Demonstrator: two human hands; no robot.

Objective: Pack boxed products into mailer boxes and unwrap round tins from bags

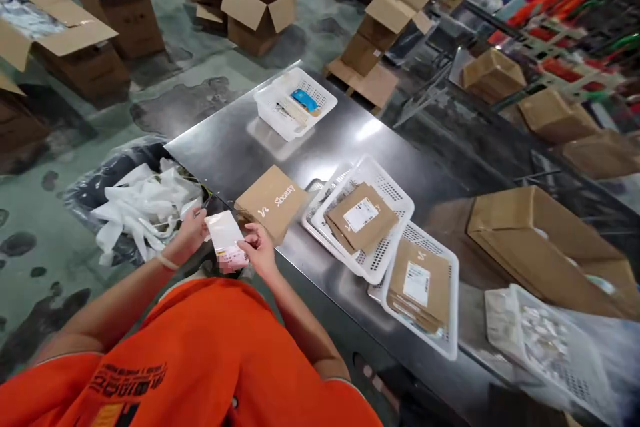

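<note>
Between my two hands is a small white sheet, perhaps a label or card, with pink print (pixel 223 230) along its lower part. My left hand (pixel 192 232) pinches its upper left edge, and my right hand (pixel 259 247) grips its right side. Just beyond it, a closed brown carton (pixel 277 199) with white lettering sits at the edge of the steel table (pixel 220 137). To my left, crumpled white paper strips (pixel 145 203) fill a dark, plastic-lined bin (pixel 93 183).
White baskets (pixel 403 195) hold flat brown packages (pixel 361 215) with labels, to the right on the table. Another white basket (pixel 270 107) with a blue packet (pixel 305 100) stands at the far end. Open cartons (pixel 260 13) stand on the floor; a large box (pixel 525 233) is at right.
</note>
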